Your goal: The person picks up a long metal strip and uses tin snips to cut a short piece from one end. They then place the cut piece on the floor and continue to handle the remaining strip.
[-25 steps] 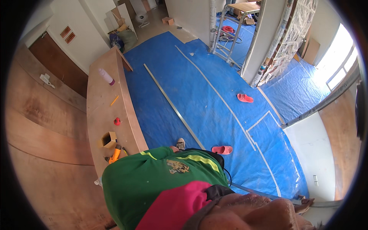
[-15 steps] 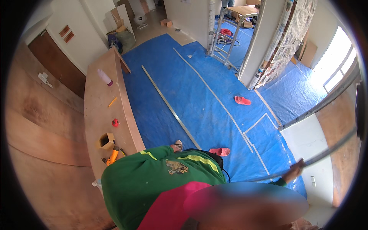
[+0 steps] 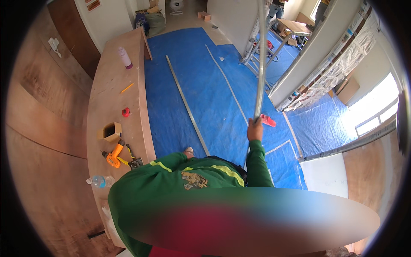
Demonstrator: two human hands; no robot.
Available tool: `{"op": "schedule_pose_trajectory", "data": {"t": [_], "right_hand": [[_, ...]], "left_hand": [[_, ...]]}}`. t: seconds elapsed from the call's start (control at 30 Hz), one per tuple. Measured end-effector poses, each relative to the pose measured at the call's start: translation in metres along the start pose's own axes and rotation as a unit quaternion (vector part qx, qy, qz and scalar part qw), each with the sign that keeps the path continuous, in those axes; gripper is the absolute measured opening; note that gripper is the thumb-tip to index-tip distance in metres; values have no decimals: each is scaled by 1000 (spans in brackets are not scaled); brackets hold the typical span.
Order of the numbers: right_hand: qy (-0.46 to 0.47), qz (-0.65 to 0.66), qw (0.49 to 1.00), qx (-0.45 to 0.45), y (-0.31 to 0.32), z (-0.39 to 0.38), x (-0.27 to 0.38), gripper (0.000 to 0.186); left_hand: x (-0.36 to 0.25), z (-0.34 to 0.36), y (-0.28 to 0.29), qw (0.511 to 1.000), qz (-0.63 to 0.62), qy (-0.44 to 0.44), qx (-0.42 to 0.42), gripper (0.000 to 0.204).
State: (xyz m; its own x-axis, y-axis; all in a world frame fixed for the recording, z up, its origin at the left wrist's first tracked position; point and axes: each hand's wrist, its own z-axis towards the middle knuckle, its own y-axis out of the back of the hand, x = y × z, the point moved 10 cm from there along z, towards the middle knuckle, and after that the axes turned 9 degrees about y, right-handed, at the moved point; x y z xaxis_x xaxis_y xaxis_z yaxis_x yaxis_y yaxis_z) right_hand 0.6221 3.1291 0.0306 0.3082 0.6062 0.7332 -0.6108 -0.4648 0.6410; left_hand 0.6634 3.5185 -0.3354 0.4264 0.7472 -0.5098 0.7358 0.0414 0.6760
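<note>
Head view, right hand: closed around metal strip.
Strip position: right of upper centre, running to top edge.
Left hand: mostly hidden, lower centre; cannot tell.
Handling: firm grip advisable; keep upper end clear of partition.

Printed matter in the head view: we can read none of its lettering. At the upper left, on the pale wall beside the brown door, we note orange-brown signs, one above the other, cut by the upper edge and too small to decipher. On the chest of the green top we see a tan-and-dark printed motif, its details indistinct. Around the clear bottle on the bench we find a blue label, likewise illegible to us.
</note>
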Motion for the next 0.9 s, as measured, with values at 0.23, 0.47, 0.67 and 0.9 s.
{"op": "schedule_pose_trajectory", "data": {"t": [0.23,0.47,0.67,0.9], "right_hand": [[84,-2,984,159,-134,9,33,54],[88,1,976,200,-137,-15,53,58],[94,48,992,67,-24,-30,39,45],[100,173,967,-157,186,-108,-28,20]], "left_hand": [[25,-36,-14,999,-30,31,-28,32],[71,-109,-70,992,-67,102,24,27],[76,-121,-91,986,-54,123,100,28],[34,-38,-44,992,-31,86,88,29]]}}
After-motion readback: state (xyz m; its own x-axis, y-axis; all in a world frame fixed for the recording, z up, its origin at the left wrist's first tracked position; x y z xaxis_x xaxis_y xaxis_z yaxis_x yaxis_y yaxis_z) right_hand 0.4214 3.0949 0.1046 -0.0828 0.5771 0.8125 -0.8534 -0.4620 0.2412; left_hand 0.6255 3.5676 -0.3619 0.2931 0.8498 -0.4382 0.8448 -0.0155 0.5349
